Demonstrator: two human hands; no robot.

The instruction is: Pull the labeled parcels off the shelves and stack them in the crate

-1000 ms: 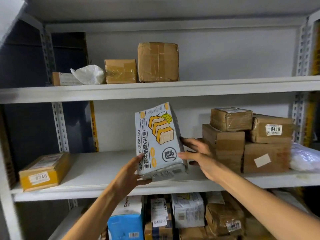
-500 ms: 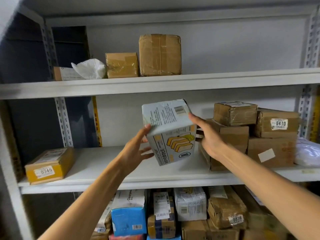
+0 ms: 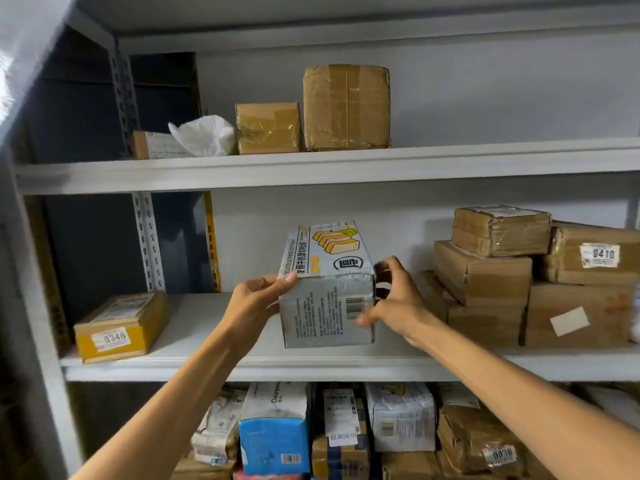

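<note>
Resting on the middle shelf (image 3: 242, 365) of a grey metal rack, the toast carton (image 3: 327, 284) is a rectangular printed cardboard box with creased edges, sliced bread drawn on top and a barcode on its front, held between the left hand (image 3: 258, 299), closed on its upper left corner, and the right hand (image 3: 394, 299), fingers curled around its right end. Just right of it a stack of brown taped parcels (image 3: 485, 271) crowds the right hand, one box labeled 0410 (image 3: 602, 254), while a yellow box marked 0346 (image 3: 119, 327) sits well apart at left; crinkled tape-wrapped cartons (image 3: 346, 107) and a white plastic bag (image 3: 204, 135) occupy the shelf above.
</note>
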